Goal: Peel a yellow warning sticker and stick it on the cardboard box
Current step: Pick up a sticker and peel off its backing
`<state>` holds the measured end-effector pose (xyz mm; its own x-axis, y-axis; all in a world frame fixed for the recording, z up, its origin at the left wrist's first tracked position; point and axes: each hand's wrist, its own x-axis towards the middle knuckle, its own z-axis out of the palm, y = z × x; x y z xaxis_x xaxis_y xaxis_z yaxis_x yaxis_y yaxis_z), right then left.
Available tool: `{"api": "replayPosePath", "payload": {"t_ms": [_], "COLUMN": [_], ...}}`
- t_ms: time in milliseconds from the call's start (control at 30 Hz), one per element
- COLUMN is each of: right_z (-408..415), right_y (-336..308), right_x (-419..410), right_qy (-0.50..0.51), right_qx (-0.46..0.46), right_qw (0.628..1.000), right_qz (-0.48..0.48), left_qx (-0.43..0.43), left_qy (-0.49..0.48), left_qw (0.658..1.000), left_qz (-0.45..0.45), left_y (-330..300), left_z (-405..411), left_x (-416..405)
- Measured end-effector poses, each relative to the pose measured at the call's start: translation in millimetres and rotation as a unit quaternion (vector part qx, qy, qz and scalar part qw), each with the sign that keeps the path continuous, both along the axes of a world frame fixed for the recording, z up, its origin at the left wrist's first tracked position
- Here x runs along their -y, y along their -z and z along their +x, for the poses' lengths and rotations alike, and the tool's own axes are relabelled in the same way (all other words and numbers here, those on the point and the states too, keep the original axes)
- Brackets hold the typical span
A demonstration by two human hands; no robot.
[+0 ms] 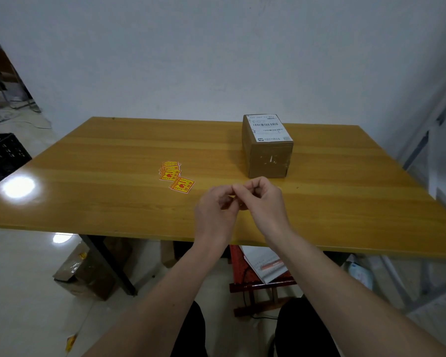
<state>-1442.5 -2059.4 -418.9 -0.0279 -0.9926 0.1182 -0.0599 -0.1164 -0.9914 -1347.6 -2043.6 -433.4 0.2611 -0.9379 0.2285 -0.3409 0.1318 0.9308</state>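
The cardboard box (pixel 268 158) stands upright on the far right part of the wooden table (pixel 101 191), with a white shipping label on top and clear tape on its near face. A small fanned pile of yellow warning stickers (pixel 171 170) lies left of the box, and one more sticker (pixel 182 185) lies just in front of the pile. My left hand (pixel 215 210) and my right hand (pixel 264 199) meet just in front of the box, fingertips pinched together on a small yellowish piece that my fingers almost fully hide.
A black plastic crate (pixel 3 155) sits beyond the table's left edge. Under the table are a taped brown parcel (pixel 85 274), a red stool with papers (pixel 260 271) and a black table leg. A grey metal frame (pixel 428 140) rises at the right.
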Motion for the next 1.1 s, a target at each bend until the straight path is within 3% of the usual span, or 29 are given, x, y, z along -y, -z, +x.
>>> {"api": "replayPosePath", "payload": {"t_ms": [400, 1100], "right_z": [-2.6, -4.4], "right_y": [5.2, 6.3], "right_x": [2.8, 3.1], "right_qy": [-0.009, -0.011], "right_qx": [0.029, 0.044], "right_qw": [1.000, 0.999], "right_qz": [0.006, 0.019], "left_qx": [-0.078, -0.034], "left_qy": [-0.001, -0.015], "left_qw": [0.997, 0.999], "left_qz": [0.003, -0.010], "left_y": [-1.0, -4.0], "left_z": [-0.1, -2.3], "left_x": [-1.9, -2.8]}}
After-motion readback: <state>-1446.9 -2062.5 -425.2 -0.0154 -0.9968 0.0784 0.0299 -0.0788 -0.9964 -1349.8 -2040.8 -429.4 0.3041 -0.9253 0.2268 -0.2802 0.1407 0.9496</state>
